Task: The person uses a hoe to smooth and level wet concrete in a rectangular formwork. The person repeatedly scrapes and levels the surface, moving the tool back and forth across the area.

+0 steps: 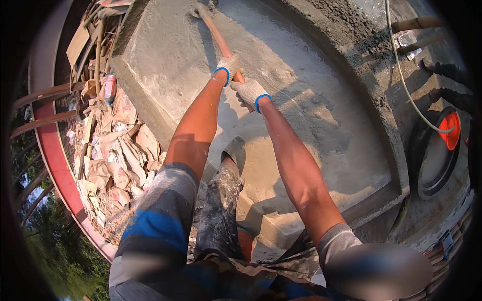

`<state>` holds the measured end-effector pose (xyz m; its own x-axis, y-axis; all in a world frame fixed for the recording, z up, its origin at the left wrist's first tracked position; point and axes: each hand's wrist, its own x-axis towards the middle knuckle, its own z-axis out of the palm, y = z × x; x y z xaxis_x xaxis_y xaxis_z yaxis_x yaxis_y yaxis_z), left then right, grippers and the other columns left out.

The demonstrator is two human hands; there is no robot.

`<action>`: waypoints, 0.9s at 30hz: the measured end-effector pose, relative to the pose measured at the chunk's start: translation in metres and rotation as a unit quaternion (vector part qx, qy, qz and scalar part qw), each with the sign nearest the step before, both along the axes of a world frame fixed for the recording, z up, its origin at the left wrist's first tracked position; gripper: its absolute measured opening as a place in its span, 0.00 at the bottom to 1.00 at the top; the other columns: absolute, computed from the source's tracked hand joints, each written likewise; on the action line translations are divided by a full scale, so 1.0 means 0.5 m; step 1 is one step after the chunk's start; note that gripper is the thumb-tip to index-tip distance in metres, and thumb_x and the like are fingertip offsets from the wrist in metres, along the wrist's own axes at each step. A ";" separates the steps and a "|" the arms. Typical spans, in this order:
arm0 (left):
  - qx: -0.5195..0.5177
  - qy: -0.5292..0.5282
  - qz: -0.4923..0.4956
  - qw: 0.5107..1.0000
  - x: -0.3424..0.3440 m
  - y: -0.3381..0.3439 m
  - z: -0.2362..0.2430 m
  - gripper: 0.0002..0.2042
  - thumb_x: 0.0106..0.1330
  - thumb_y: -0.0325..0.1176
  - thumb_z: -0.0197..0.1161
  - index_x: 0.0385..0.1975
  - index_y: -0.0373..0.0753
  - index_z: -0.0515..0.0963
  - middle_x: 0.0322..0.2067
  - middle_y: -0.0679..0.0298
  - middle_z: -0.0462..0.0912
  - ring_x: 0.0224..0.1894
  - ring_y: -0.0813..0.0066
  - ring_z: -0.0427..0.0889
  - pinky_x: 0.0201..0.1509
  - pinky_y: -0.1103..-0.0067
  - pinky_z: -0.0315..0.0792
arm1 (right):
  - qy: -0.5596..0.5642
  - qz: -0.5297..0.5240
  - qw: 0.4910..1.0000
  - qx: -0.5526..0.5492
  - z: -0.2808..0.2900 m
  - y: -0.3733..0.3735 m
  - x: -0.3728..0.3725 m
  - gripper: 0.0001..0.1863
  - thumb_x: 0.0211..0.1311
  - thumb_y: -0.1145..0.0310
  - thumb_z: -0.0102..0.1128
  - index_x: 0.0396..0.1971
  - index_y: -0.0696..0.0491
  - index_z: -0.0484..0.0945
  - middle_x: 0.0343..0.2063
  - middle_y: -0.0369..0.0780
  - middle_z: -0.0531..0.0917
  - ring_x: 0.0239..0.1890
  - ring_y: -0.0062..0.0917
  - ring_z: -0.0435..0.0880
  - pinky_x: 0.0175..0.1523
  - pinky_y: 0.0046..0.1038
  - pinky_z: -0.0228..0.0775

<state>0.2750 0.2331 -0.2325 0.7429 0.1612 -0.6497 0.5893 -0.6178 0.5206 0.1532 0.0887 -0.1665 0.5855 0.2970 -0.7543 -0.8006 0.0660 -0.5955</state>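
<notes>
Both my hands wear white knit gloves with blue cuffs. My left hand (227, 66) grips a reddish wooden handle (216, 33) further up. My right hand (251, 93) holds the same handle at its near end. The handle runs up and to the left to a metal head (197, 10) that rests in wet grey cement (281, 95). The cement lies spread in a large shallow mixing tray (374, 95) with raised, cement-caked rims. My mud-splashed leg and boot (234, 155) stand at the tray's near edge.
A heap of crumpled paper sacks and wood scraps (113, 150) lies to the left, with a red can (109, 88) on it. A red curved railing (60, 165) runs beyond. At right sit a black tub with an orange bucket (450, 129), a green hose (401, 75) and another person's feet (447, 70).
</notes>
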 end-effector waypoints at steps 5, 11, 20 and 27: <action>0.131 0.047 -0.140 0.980 -0.126 -0.058 -0.025 0.26 0.72 0.52 0.59 0.46 0.28 0.82 0.35 0.49 0.87 0.35 0.56 0.87 0.41 0.62 0.81 | -0.009 0.011 1.000 -0.006 0.015 -0.081 -0.161 0.20 0.63 0.51 0.68 0.35 0.55 0.80 0.22 0.37 0.80 0.22 0.25 0.79 0.28 0.33 0.74; 0.097 0.046 -0.118 0.987 -0.372 -0.287 0.007 0.29 0.67 0.53 0.62 0.49 0.27 0.80 0.40 0.48 0.87 0.43 0.55 0.88 0.47 0.61 0.83 | 0.003 -0.119 0.993 -0.023 0.087 -0.258 -0.458 0.21 0.63 0.51 0.67 0.39 0.57 0.81 0.23 0.38 0.82 0.22 0.26 0.81 0.24 0.34 0.74; -0.033 0.117 0.094 0.988 -0.637 -0.496 -0.013 0.17 0.62 0.41 0.69 0.40 0.31 0.84 0.32 0.55 0.87 0.30 0.66 0.88 0.36 0.65 0.81 | 0.164 -0.086 0.980 -0.069 0.359 -0.456 -0.915 0.16 0.66 0.56 0.68 0.38 0.55 0.80 0.20 0.34 0.78 0.18 0.19 0.76 0.23 0.31 0.70; -0.109 0.215 0.228 0.943 -1.013 -0.509 -0.111 0.18 0.62 0.40 0.72 0.45 0.33 0.81 0.35 0.55 0.85 0.34 0.56 0.86 0.34 0.57 0.81 | 0.186 0.026 0.962 -0.198 0.452 -0.622 -1.187 0.16 0.62 0.61 0.73 0.39 0.58 0.83 0.21 0.40 0.82 0.23 0.23 0.78 0.33 0.32 0.75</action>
<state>-0.2314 -0.0216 -0.2878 0.2884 0.2276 -0.9301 0.9537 -0.1546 0.2579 -0.4404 -0.2222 0.0594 0.2459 -0.0344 -0.9687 -0.9590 -0.1537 -0.2380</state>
